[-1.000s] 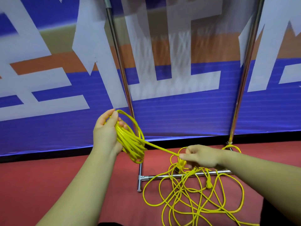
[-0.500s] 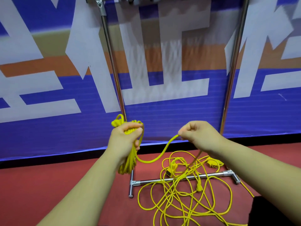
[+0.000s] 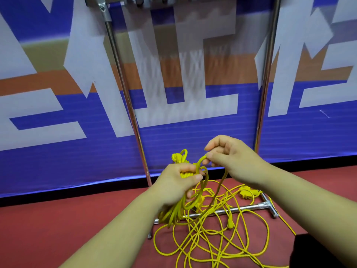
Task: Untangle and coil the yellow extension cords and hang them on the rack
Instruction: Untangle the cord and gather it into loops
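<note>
- left hand (image 3: 177,182): grip clenched round the gathered coil (image 3: 172,213) of yellow cord; loops hang down from the fist, long axis near vertical; a bunched end stands above the knuckles, too blurred to tell plug from knot
- right hand (image 3: 233,161): grip pinching a single strand between thumb and fingertips, just beside the left hand and slightly higher
- strand between the hands: a short arch from the right pinch down into the left fist; judged to be the next loop for the coil
- loose cord (image 3: 230,225): tangled on the red floor (image 3: 58,219), below both hands and toward the right, draped over the rack base bar (image 3: 243,208); it feeds up to the right hand, the nearer one
- rack upright (image 3: 125,97): beyond the hands; top rail (image 3: 146,0) well above the coil
</note>
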The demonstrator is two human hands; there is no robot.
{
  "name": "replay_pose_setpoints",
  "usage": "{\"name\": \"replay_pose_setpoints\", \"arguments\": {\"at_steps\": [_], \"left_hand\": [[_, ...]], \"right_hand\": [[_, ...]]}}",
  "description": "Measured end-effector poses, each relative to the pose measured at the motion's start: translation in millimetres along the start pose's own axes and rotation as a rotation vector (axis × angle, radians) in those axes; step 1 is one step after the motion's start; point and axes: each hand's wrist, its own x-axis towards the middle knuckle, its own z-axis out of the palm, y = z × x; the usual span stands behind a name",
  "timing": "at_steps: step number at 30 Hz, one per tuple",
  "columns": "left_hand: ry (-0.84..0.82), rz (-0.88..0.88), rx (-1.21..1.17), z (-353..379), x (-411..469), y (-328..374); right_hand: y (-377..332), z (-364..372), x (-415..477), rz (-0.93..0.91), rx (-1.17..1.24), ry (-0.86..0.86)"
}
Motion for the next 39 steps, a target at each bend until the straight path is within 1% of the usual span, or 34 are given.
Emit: {"name": "replay_pose_setpoints", "arguments": {"at_steps": [2,4,6,9,11,14,15,16,18,20,23,25,28,30,33,35,39], "left_hand": [[0.029,0.016,-0.031,1.8,2.4,5.2],[0.090,0.018,-0.126,-2.8,6.0,10.8],[0.130,0.030,-0.215,-12.1,8.7,17.0],[0.178,0.077,-0.262,-24.2,10.6,24.0],[0.216,0.099,-0.303,-30.5,12.3,27.4],[0.281,0.103,-0.448,-42.3,14.3,33.2],[0.302,0.101,-0.490,-46.7,14.8,34.8],[0.320,0.099,-0.522,-50.9,15.2,35.1],[0.346,0.098,-0.547,-57.2,16.9,33.2],[0.392,0.082,-0.535,-61.5,18.8,27.1],[0.536,0.032,-0.541,-67.8,21.3,10.7],[0.609,0.009,-0.538,-72.2,21.3,-1.5],[0.641,0.007,-0.487,-76.1,19.5,-11.0],[0.633,0.039,-0.475,-77.3,17.3,-8.0],[0.601,0.106,-0.501,-77.7,12.9,2.8],[0.550,0.153,-0.524,-74.4,9.0,12.9],[0.393,0.198,-0.518,-59.9,-1.0,31.2]], "right_hand": [[0.9,-6.9,1.6,-0.013,0.027,-0.008],[3.9,-17.0,2.8,0.002,0.055,-0.035],[12.0,-26.7,2.3,0.066,0.084,-0.092],[26.4,-30.9,1.8,0.144,0.100,-0.215],[34.2,-29.5,3.0,0.157,0.017,-0.292],[41.6,-28.0,2.5,0.170,-0.186,-0.409],[43.8,-28.1,1.9,0.186,-0.195,-0.419],[44.9,-28.5,1.5,0.206,-0.169,-0.407],[45.4,-29.8,2.1,0.228,-0.081,-0.323],[43.3,-30.9,4.6,0.226,-0.014,-0.202],[38.5,-29.9,8.7,0.244,0.054,0.006],[38.3,-29.0,10.9,0.249,0.058,0.137],[43.8,-30.1,14.5,0.268,-0.046,0.297],[46.3,-32.2,15.7,0.341,-0.139,0.299],[48.8,-33.6,16.7,0.486,-0.320,0.156],[51.1,-33.4,18.0,0.561,-0.431,0.083],[55.6,-30.6,19.4,0.663,-0.431,0.105]]}}
